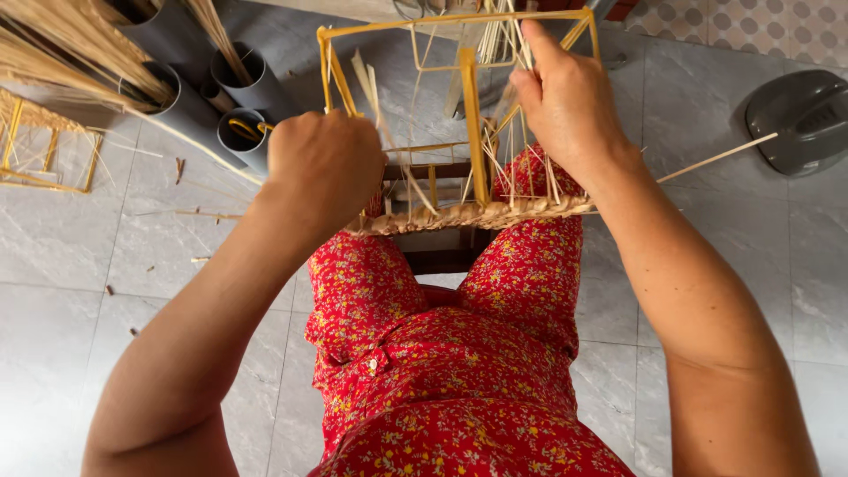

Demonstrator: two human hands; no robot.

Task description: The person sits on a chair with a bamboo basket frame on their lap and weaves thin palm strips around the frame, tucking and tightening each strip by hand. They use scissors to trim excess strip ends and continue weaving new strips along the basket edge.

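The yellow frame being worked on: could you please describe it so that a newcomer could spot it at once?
On the grey tiled floor, find the person's lap in red flowered cloth. The yellow frame stands on the knees, between the left hand and right hand. Unlike the bare frame lying at left, it has a woven base.

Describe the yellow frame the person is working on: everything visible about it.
The frame is a box-shaped skeleton of thin yellow-wrapped bars, open on its sides. It rests on the person's lap over red floral fabric. Along its near bottom edge runs a band of woven straw, with loose pale strands sticking up. The left hand is closed at the near left side; the right hand grips strands near the top right corner. A wooden stool shows beneath.
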